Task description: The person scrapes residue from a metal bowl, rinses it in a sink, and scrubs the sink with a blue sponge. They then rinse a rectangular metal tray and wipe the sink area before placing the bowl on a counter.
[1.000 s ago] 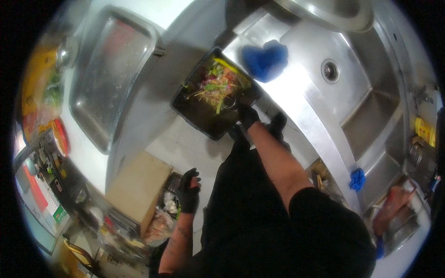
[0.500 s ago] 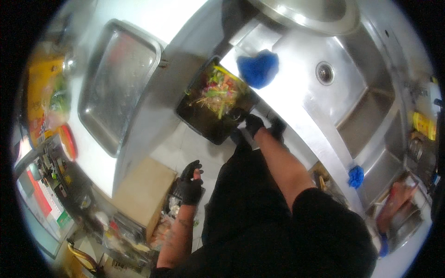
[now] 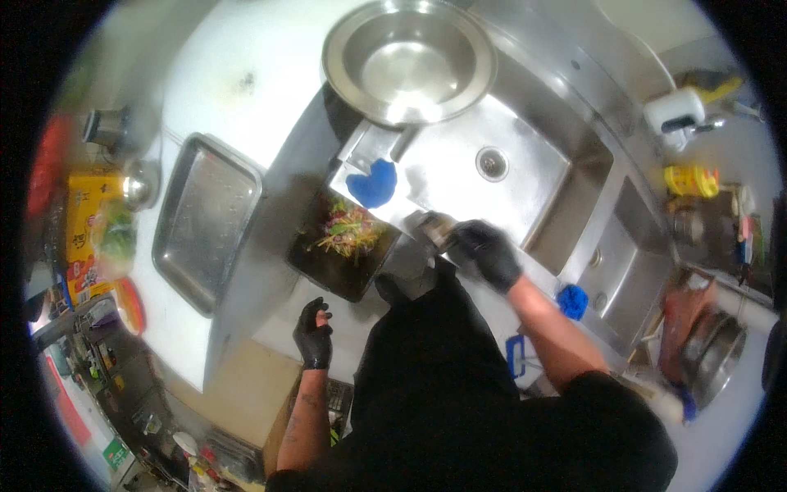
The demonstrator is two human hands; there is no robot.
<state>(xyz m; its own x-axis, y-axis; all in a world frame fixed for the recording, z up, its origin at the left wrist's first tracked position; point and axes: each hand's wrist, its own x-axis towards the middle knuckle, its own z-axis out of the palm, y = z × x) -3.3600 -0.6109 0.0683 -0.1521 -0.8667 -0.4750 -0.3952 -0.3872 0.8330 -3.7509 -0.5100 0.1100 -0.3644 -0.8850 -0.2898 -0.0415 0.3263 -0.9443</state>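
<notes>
My right hand, in a black glove, grips a small cup-like metal thing, smeared by motion, over the near rim of the steel sink. Just left of it, below the sink edge, stands a black bin with vegetable scraps inside. A crumpled blue cloth lies on the sink's left edge above the bin. My left hand, also gloved in black with some bare skin showing at a fingertip, hangs with loosely bent fingers and holds nothing.
A wide steel bowl sits at the sink's far left corner. On the white counter to the left lies a steel tray. A second blue cloth rests by the smaller right basin. A brown box stands below left.
My right hand has risen from the bin's right side to the sink's near rim, carrying the metal thing. My left hand stays low. The view has shifted to take in more of the sink's right side.
</notes>
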